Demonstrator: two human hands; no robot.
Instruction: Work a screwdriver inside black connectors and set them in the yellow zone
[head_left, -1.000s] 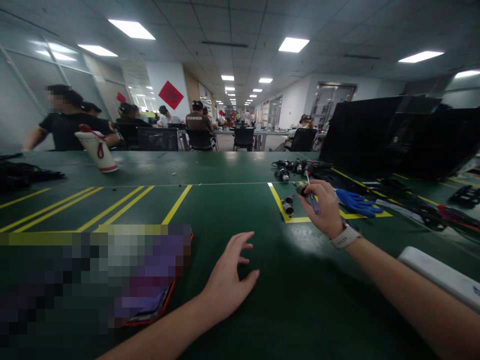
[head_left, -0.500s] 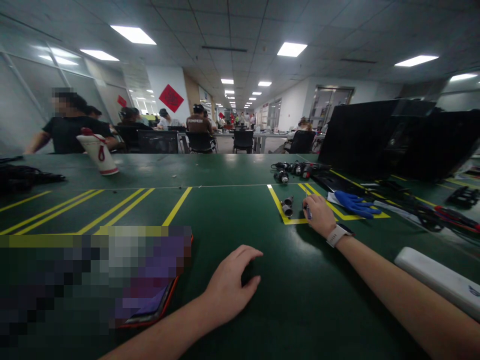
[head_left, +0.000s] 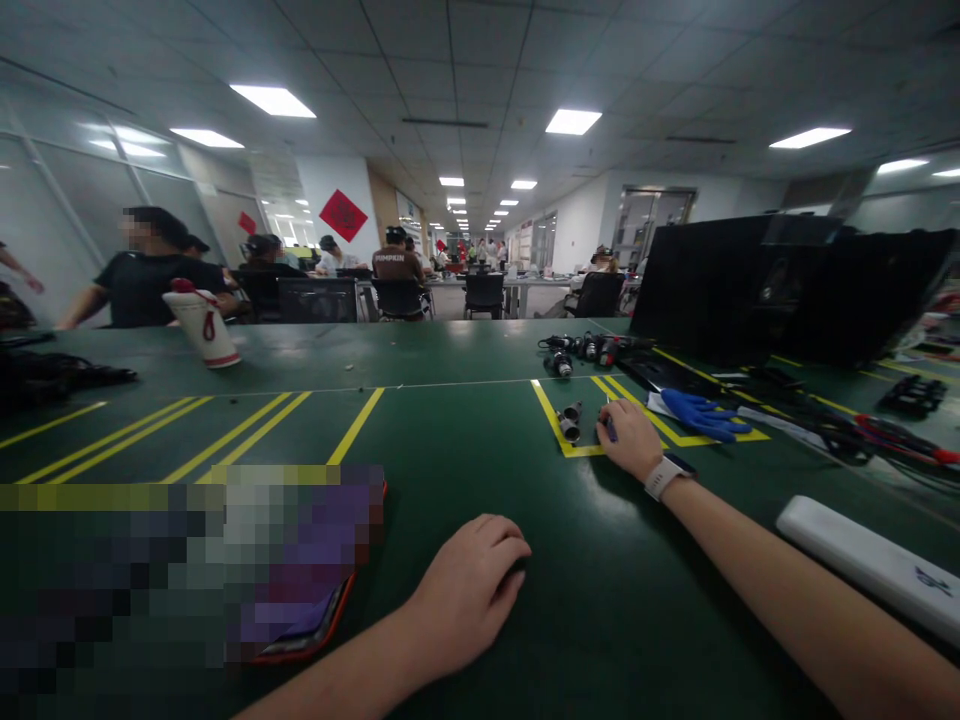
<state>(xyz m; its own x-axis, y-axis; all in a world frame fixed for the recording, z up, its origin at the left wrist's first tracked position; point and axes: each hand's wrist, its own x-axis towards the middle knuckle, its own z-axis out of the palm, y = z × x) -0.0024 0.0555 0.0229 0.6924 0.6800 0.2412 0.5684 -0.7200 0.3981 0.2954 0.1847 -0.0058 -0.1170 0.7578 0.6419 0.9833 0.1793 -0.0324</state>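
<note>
My left hand (head_left: 472, 580) rests low over the green table, fingers loosely curled and thumb a little apart, with nothing visible in it. Farther off on the right, my right hand (head_left: 630, 438) is closed around a slim dark-blue tool (head_left: 611, 429), pen-like, with a thin tip poking up. Most of that tool is hidden by the fingers, so its exact kind does not show. Just left of this hand, grey metal pipe fittings (head_left: 570, 422) stand inside a yellow tape outline (head_left: 551, 420). A blue glove (head_left: 701, 412) lies to its right.
Behind the fittings sit several dark metal parts with cables (head_left: 581, 350). Black monitors (head_left: 712, 290) rise at right, near a white oblong case (head_left: 862, 560). A white cup (head_left: 204, 325) stands far left; a blurred-out, orange-edged item (head_left: 330, 630) lies near left. People sit beyond.
My left hand's fingers have curled in, narrowing the gap to the thumb. My right hand keeps hold of the slim tool and has shifted slightly toward the fittings. The view has tilted up a little.
</note>
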